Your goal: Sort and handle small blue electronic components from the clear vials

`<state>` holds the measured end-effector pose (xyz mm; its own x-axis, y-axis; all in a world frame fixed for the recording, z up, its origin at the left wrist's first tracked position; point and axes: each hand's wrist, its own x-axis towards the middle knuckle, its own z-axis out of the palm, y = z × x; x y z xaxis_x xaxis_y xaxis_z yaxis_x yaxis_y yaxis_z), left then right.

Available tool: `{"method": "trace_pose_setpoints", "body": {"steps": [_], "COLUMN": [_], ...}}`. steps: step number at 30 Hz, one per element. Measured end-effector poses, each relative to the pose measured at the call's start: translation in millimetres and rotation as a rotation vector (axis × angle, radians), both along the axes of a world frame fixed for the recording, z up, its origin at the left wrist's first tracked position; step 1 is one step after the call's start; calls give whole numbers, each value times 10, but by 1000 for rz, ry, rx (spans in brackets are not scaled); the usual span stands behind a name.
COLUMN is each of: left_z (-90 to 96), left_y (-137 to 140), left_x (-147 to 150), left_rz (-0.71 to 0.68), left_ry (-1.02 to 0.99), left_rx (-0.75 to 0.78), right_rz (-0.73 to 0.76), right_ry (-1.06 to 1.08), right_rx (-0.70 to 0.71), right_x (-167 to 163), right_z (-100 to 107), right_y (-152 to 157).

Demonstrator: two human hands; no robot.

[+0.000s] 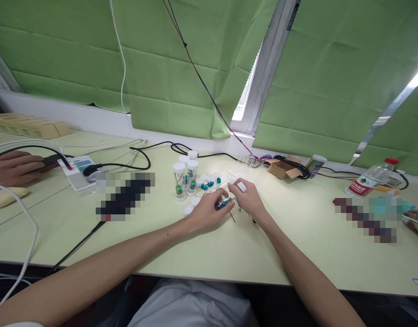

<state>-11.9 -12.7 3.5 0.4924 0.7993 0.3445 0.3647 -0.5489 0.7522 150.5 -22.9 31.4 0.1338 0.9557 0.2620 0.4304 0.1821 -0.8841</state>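
In the head view my left hand [206, 210] is closed around a small clear vial [224, 203] with blue pieces inside, tilted low over the table. My right hand [248, 196] meets it at the vial's far end, its fingers closed on a white cap [242, 186]. Left of my hands, several capped clear vials [179, 181] stand upright, some with a green piece inside. Small blue parts [209, 184] lie just behind my left hand. Loose white caps [188, 210] rest beside my left wrist. A thin dark rod [233, 217] lies under my fingers.
A power strip [80, 175] with cables and a blurred dark object [127, 197] are to the left. An open cardboard box [284, 167], a can [316, 165] and a water bottle [370, 179] stand at right. Other people's hands [14, 168] show at both sides.
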Motion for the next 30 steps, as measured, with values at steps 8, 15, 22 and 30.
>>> {"method": "trace_pose_setpoints", "body": {"steps": [8,15,22,30], "left_z": [-11,-10,-34,-49], "left_y": [4,-4,29,39], "left_x": [2,12,21,22], "left_rz": [6,-7,-28,-32], "left_ry": [3,-15,-32,-28], "left_rx": [1,6,27,40], "right_rz": [6,69,93,105], "right_ry": [-1,37,10,-74], "right_rx": [3,7,30,52], "right_x": [2,44,88,134], "right_z": [0,-37,-45,-52], "right_y": [5,37,50,64]}}
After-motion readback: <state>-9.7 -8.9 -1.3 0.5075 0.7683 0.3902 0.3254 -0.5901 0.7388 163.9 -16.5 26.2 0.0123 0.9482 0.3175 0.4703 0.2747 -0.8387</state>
